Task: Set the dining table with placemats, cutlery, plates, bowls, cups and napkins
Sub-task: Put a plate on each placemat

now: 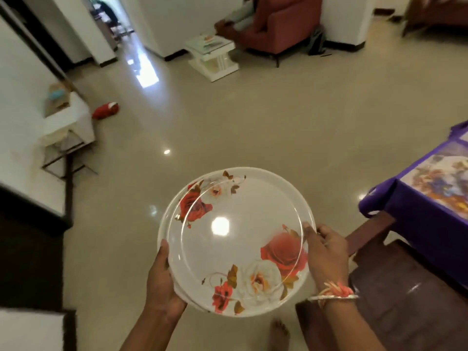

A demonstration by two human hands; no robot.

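Note:
A stack of white plates (235,239) with red and white rose prints is held level over the floor, in the lower middle of the head view. My left hand (162,277) grips the stack's left rim, thumb on top. My right hand (326,252) grips the right rim, with a bangle and thread band on its wrist. The dining table (415,201), draped in a purple cloth with a floral placemat (440,176), stands at the right edge, apart from the plates.
A dark wooden chair (395,282) stands between me and the table. On the left are a white counter (22,178) and a small metal stand (68,138). A red cloth (105,111) lies on the floor. A white side table (212,57) and red armchair (276,24) stand far back.

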